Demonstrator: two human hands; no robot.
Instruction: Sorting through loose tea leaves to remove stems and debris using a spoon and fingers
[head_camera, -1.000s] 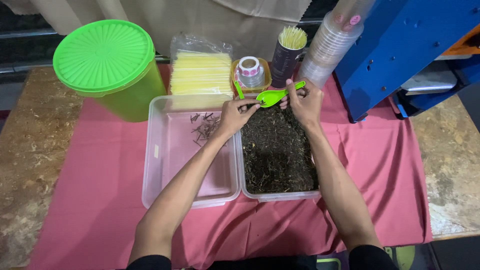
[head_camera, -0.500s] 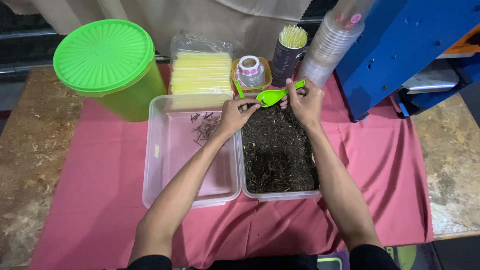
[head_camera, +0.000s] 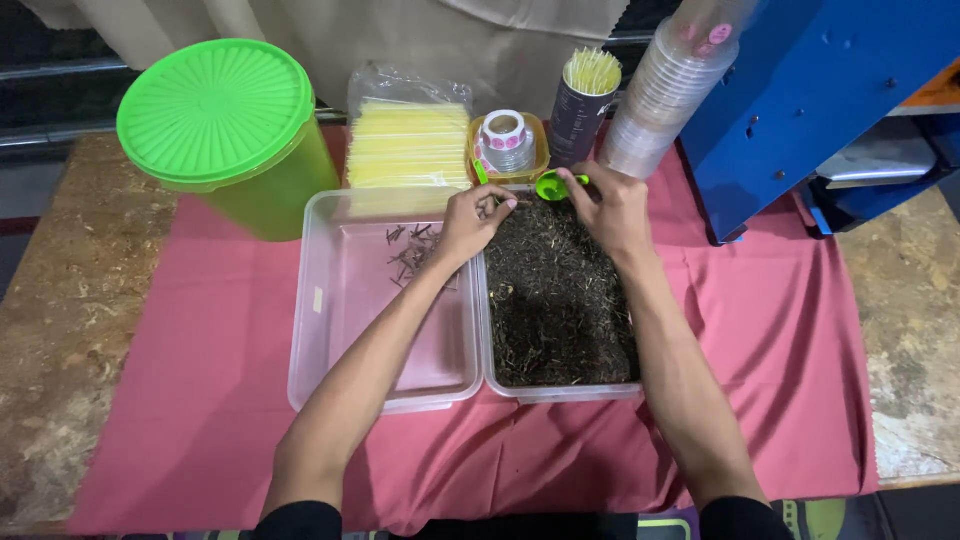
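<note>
Two clear plastic tubs stand side by side on a pink cloth. The right tub (head_camera: 560, 392) is filled with dark, crumbly dried plant matter. In the left tub (head_camera: 330, 350) lies a small pile of dark twigs (head_camera: 408, 255). My right hand (head_camera: 610, 205) holds a small green scoop (head_camera: 552, 185) at the far rim of the right tub. My left hand (head_camera: 470, 220) hovers over the wall between the tubs, its fingertips pinched together on a bit of the dark matter near the scoop.
A green lidded bucket (head_camera: 225, 125) stands at the back left. Behind the tubs are a bag of yellow straws (head_camera: 408, 145), a sticker roll in a yellow dish (head_camera: 505, 140), a dark cup of sticks (head_camera: 585, 100), stacked clear cups (head_camera: 665, 95) and a blue machine (head_camera: 830, 90).
Both hands stay at the far end of the right tub. The green scoop has turned, so it looks shorter, and my left fingertips have closed in towards it.
</note>
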